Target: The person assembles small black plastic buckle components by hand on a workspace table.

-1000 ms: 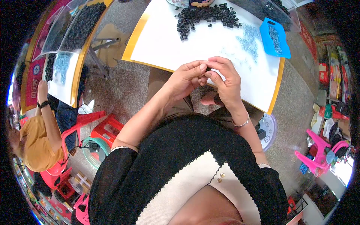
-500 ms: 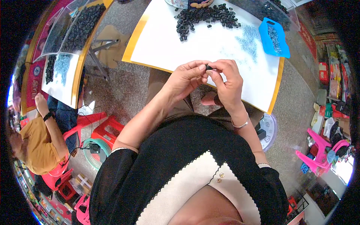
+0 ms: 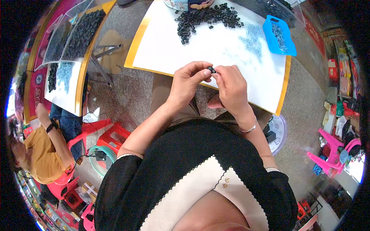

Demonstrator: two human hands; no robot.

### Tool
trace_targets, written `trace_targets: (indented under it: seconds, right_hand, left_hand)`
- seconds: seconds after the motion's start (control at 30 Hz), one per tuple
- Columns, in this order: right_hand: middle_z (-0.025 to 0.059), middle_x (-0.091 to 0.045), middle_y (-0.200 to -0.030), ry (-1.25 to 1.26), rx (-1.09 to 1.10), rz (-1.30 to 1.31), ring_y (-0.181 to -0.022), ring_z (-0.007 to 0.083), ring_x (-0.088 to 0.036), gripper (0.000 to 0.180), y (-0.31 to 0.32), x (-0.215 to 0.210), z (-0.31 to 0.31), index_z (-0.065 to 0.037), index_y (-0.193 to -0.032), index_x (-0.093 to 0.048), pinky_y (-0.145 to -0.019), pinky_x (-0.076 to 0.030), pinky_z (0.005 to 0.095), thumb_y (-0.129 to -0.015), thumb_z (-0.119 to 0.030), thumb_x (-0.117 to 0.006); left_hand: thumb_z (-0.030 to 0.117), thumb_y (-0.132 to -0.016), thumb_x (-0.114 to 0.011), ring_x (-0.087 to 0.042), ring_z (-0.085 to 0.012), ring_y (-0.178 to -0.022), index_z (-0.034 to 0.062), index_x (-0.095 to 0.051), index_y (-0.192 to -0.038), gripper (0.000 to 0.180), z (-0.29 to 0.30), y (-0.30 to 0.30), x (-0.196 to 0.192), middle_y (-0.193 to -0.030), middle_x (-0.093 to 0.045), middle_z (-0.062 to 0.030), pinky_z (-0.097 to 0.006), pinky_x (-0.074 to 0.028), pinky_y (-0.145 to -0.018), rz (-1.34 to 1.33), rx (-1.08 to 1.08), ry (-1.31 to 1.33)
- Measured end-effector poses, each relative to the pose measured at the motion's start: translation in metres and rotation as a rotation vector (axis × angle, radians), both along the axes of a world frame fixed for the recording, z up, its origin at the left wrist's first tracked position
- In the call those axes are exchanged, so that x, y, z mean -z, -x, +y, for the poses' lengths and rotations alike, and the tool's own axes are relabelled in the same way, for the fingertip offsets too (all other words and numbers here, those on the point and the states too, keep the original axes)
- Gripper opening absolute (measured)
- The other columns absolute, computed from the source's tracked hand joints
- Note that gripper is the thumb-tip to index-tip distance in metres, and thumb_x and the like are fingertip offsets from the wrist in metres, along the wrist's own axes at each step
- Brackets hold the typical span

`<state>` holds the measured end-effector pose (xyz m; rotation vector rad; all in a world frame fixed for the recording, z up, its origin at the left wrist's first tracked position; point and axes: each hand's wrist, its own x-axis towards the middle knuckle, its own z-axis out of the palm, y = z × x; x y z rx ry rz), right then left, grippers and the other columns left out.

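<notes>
Both hands meet just over the near edge of the desk (image 3: pixel 269 98), which is covered by a white sheet with a yellow border. The left hand (image 3: pixel 189 82) and the right hand (image 3: pixel 231 86) pinch one small black plastic piece (image 3: pixel 211 69) between thumbs and fingertips, so each hand is closed on it in a fine grip, the piece sitting at about 12 o'clock from the knuckles. Whether a second, smaller part is hidden between the fingers cannot be told. From the hands, a loose pile of black pieces (image 3: pixel 204 19) lies at 12 o'clock, well apart; a scatter of small pale blue-grey parts (image 3: pixel 250 40) lies at 1 o'clock; a blue tray (image 3: pixel 279 36) with more of them sits at 2 o'clock near the desk's far corner. At 9 o'clock another desk (image 3: pixel 63 73) carries similar black and pale heaps, and a person in an orange shirt (image 3: pixel 42 158) sits at 8 o'clock on a red stool. Judging by the grip, this looks like the fitting or checking step on a single piece; the next move seems to call for steady, aligned finger pressure without letting the piece slip.
</notes>
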<state>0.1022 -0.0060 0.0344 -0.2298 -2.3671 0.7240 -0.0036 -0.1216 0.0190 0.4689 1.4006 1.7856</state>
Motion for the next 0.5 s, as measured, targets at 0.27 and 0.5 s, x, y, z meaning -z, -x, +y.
trace_targets:
  seconds: [0.27,0.5]
  right_hand:
    - [0.0114,-0.050,-0.074,-0.172,0.009,-0.056,-0.069,0.0284,-0.050,0.009,0.003,-0.002,-0.001,-0.003,-0.085,-0.051,-0.061,-0.043,0.0382,-0.080,-0.005,-0.058]
    - [0.0102,-0.049,-0.069,-0.230,-0.005,-0.123,-0.067,0.0275,-0.051,0.010,0.000,-0.001,-0.003,-0.004,-0.081,-0.050,-0.060,-0.044,0.0381,-0.077,-0.005,-0.059]
  left_hand:
    - [0.012,-0.089,-0.062,-0.058,-0.0076,-0.074,0.0002,-0.063,-0.106,0.021,0.000,0.001,0.000,-0.087,-0.065,-0.0020,-0.022,-0.050,-0.070,0.058,0.029,0.018]
    - [0.031,-0.091,-0.059,-0.053,-0.0071,-0.069,-0.0019,-0.063,-0.103,0.035,-0.002,0.008,-0.006,-0.080,-0.064,-0.0025,-0.022,-0.045,-0.063,0.253,0.224,0.276]
